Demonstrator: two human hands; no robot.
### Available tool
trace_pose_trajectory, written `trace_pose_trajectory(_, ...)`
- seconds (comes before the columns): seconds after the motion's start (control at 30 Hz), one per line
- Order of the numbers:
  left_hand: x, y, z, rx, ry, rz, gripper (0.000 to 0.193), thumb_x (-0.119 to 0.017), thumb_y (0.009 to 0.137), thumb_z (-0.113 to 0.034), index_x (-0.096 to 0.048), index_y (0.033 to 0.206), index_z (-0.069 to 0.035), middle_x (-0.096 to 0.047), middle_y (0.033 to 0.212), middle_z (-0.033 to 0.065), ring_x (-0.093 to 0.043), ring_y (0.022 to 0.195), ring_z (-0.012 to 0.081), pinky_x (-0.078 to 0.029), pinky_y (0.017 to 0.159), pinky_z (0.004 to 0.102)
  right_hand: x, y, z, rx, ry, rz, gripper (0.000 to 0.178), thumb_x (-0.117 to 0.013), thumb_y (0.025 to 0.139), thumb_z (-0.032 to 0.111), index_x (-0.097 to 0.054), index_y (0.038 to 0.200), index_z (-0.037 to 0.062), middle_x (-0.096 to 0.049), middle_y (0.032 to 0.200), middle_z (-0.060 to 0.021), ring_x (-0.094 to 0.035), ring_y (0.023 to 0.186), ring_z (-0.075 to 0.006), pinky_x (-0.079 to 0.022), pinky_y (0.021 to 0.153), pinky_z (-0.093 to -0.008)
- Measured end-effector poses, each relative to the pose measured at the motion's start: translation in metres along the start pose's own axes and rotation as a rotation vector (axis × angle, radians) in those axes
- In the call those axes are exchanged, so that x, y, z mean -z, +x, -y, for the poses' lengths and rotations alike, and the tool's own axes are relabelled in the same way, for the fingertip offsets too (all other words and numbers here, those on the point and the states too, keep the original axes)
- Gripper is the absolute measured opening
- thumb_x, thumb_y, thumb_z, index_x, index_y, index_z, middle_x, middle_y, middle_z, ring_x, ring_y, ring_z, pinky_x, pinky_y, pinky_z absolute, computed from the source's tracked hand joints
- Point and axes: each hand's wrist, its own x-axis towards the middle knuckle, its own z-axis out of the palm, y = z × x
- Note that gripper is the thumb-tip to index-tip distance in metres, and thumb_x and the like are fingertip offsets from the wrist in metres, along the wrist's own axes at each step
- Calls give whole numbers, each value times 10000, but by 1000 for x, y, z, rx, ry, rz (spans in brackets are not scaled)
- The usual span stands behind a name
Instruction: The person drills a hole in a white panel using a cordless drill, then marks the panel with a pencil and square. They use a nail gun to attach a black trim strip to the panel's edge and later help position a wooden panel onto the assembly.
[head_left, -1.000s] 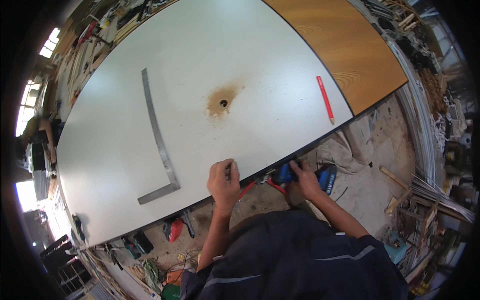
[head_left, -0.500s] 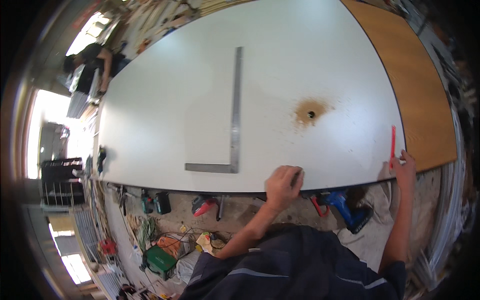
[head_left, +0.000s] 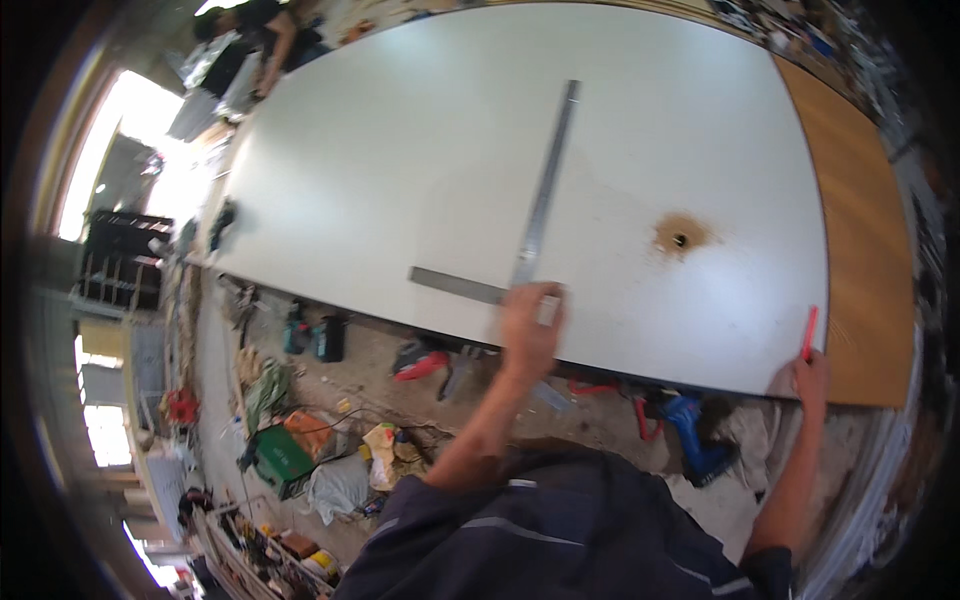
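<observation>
A metal framing square [head_left: 545,205] lies flat on a large white board [head_left: 400,160], its short arm toward the left. My left hand [head_left: 530,335] is at the square's corner, its fingers bent over it and hiding the corner. At the board's right part, near the front edge, my right hand [head_left: 812,378] is closed on the lower end of a slim red stick [head_left: 810,330], pencil-like in shape. Between the hands, farther back, is a small dark hole [head_left: 681,241] ringed by brown dust.
A wood-coloured panel [head_left: 865,240] borders the board on the right. Below the front edge are a blue power tool [head_left: 695,435], a red-and-black tool [head_left: 420,362], a green box [head_left: 284,462], bags and cords. Another person [head_left: 255,45] bends at the far left.
My left hand has moved left and away from me onto the square's corner. My right hand has closed on the red stick, which now tilts. The whole view has turned somewhat.
</observation>
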Motion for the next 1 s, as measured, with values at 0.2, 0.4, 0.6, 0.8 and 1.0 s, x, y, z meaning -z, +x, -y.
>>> trace_pose_trajectory(0.2, 36, -1, 41, 47, 134, -103, 195, -731, 871, -12, -683, 1060, -19, -671, 1033, 144, -626, 991, 339, -487, 915, 439, 26, -17, 56, -542, 598, 53, 245, -638, 913, 215, -650, 830, -15, -576, 623, -51, -540, 538, -148, -424, 514, -337)
trace_pose_trajectory(0.4, 45, 0, 44, -55, 265, -23, 254, -738, 869, -53, -674, 1114, -22, -666, 1127, 134, -574, 1105, 353, -444, 984, 466, 29, -42, 76, -563, 783, -90, 160, -625, 911, 139, -640, 853, -9, -561, 639, -23, -525, 556, -116, -419, 526, -291)
trace_pose_trajectory(0.6, 50, 8, 47, -139, 397, 91, 327, -772, 839, -89, -672, 1148, -55, -660, 1187, 111, -536, 1182, 367, -402, 1039, 504, 28, -50, 107, -588, 841, -289, 101, -604, 911, 82, -634, 904, -14, -554, 653, -18, -511, 548, -110, -417, 525, -274)
trace_pose_trajectory(0.8, 65, 13, 45, -142, 380, 218, 357, -781, 829, -73, -674, 1168, -41, -648, 1217, 141, -509, 1209, 388, -405, 1053, 499, 25, -53, 103, -574, 786, -315, 102, -612, 903, 97, -636, 882, 0, -560, 656, -16, -528, 562, -108, -417, 538, -273)
trace_pose_trajectory(1.0, 80, 22, 45, -192, 394, 291, 449, -856, 760, -131, -685, 1170, -63, -628, 1199, 108, -523, 1176, 353, -404, 1024, 480, 18, -55, 90, -593, 770, -327, 95, -622, 889, 99, -626, 863, 7, -544, 647, -14, -514, 562, -114, -416, 541, -274)
